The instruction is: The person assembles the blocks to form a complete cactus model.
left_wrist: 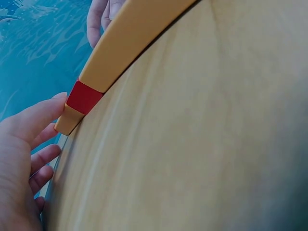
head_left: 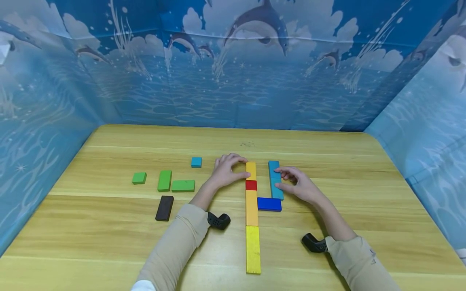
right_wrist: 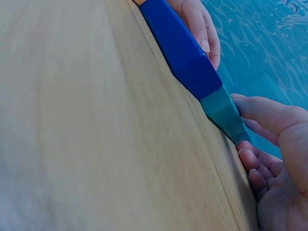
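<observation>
A vertical row runs up the table: a yellow block (head_left: 253, 249), a long orange block (head_left: 251, 207), a red block (head_left: 251, 185) and a short orange block (head_left: 251, 169) at the far end. My left hand (head_left: 226, 171) grips the short orange block, forefinger at its far corner and thumb over its left side. Two light blue blocks (head_left: 274, 169) stand end to end on the right. My right hand (head_left: 300, 185) touches them, forefinger on the far one, thumb on the near one (right_wrist: 224, 110), other fingers curled. A dark blue block (head_left: 269, 204) lies crosswise against the long orange block.
Left of my left hand lie a small light blue block (head_left: 196, 162), several green blocks (head_left: 183, 186) and a black block (head_left: 164, 208). Blue dolphin-print cloth (head_left: 233, 97) surrounds the wooden table's (head_left: 109, 250) far edge and sides.
</observation>
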Demonstrator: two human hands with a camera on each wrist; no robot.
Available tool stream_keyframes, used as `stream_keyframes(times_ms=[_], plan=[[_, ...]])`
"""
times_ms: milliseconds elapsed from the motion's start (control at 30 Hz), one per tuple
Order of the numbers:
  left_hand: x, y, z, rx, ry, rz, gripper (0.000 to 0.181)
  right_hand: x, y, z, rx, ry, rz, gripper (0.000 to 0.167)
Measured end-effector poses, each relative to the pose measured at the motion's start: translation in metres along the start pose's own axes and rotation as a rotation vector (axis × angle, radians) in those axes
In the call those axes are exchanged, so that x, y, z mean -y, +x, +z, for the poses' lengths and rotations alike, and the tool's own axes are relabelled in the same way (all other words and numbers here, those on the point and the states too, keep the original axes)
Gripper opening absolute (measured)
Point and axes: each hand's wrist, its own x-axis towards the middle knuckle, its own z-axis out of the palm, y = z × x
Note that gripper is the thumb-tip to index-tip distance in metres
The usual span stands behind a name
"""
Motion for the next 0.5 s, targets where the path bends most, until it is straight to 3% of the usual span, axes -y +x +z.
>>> stream_keyframes(times_ms=[367,500], plan=[[0.001,0.001,0.001,0.007,0.004,0.002,0.048,0.003,-0.001,0.0,0.001,-0.01,0.017,0.041],[0.003,0.0,0.002,-0.065,-0.111,0.001,0.048,0.017,-0.003,-0.001,0.005,-0.005,0.006,0.041]])
